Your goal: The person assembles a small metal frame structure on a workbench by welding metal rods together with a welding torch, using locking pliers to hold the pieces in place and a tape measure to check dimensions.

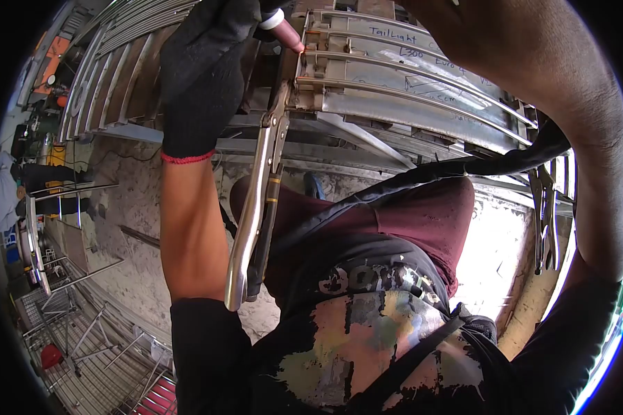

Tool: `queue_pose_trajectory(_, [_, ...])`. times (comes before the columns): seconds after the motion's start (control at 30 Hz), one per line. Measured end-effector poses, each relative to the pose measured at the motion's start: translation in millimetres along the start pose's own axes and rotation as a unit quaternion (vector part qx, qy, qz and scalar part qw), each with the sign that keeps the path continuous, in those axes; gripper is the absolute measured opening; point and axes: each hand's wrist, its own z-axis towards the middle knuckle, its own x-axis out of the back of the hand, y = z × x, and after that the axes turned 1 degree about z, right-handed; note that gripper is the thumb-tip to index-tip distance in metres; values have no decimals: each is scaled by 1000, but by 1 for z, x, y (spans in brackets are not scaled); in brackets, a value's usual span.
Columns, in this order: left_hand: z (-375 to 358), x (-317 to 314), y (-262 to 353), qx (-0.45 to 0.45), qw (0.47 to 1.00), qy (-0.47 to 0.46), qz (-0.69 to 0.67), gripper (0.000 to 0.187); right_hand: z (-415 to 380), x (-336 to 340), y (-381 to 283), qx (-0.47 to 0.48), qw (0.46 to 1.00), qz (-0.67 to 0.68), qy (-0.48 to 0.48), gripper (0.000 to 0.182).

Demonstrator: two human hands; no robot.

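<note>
My left hand [204, 66], in a black glove with a red cuff, is closed at the top around a welding torch, whose handle is mostly hidden. The torch's pink nozzle [287, 34] points at the end of a thin metal rod on a metal frame [422, 69], with an orange glow at the tip. Just below, locking pliers [256, 200] grip the frame's corner, their handles hanging toward me. My bare right hand [505, 41] is over the frame's far right side; its fingers run out of view at the top edge.
More locking pliers [545, 214] hang at the right. A black sheathed cable [422, 171] crosses above my knees. Slatted metal pieces [131, 76] lie at upper left. Metal racks [83, 332] stand lower left, and another person [21, 183] is at the far left.
</note>
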Motion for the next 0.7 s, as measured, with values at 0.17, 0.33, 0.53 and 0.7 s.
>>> queue_pose_trajectory(0.17, [0,5,-4,19,1000,-10,-3,44,2,-1,0,0,1000,-2,-4,36])
queue_pose_trajectory(0.33, [1,2,-3,-12,1000,-2,25,46,3,-3,1,-2,1000,-3,-3,37])
queue_pose_trajectory(0.53, [1,-2,5,7,1000,9,25,47,4,-2,1,-2,1000,-5,-3,38])
queue_pose_trajectory(0.7, [1,1,8,3,998,-4,61,49,4,-2,1,-2,1000,-5,-2,39])
